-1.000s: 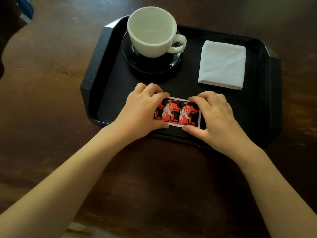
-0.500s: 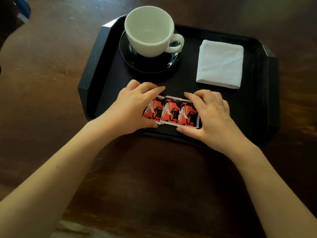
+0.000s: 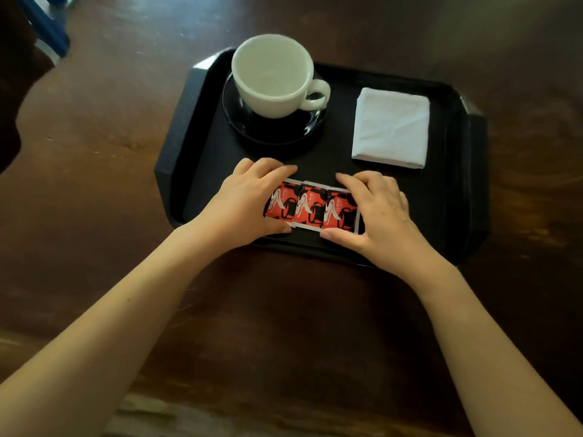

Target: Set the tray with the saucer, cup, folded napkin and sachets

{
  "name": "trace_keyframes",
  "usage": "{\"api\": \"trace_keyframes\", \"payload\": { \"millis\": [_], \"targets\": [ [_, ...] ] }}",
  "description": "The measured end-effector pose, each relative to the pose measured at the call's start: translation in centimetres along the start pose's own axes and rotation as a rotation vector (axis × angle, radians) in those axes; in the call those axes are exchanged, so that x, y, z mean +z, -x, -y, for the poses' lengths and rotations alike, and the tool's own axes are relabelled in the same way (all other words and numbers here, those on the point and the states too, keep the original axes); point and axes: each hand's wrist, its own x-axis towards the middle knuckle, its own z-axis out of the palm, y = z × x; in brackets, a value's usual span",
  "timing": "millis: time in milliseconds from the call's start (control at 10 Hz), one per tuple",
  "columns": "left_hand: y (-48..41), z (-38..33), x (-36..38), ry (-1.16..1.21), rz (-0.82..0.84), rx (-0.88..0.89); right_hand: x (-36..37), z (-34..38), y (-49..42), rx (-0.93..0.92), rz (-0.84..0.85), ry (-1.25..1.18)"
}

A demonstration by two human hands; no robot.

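Observation:
A black tray (image 3: pixel 186 137) lies on the dark wooden table. At its back left a white cup (image 3: pixel 271 80) stands on a black saucer (image 3: pixel 309 127), handle to the right. A folded white napkin (image 3: pixel 391 127) lies at the back right. Three red-and-black sachets (image 3: pixel 310 207) lie side by side in a row near the tray's front edge. My left hand (image 3: pixel 244 203) pinches the left end of the row between fingers and thumb. My right hand (image 3: pixel 375 216) pinches the right end the same way.
The brown wooden table (image 3: pixel 94 159) surrounds the tray on all sides. A blue and white object (image 3: pixel 50 29) shows at the top left corner, beside a dark shape at the left edge.
My hands have drawn apart, and the sachets have spread from an overlapping stack of two visible into a row of three. The view has shifted slightly.

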Motion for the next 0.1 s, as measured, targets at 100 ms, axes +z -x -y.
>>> {"api": "trace_keyframes", "payload": {
  "millis": [100],
  "targets": [
    [0.75, -0.53, -1.79, -0.047, 0.093, -0.081, -1.55, 0.44, 1.74, 0.134, 0.027, -0.09]
  ]
}}
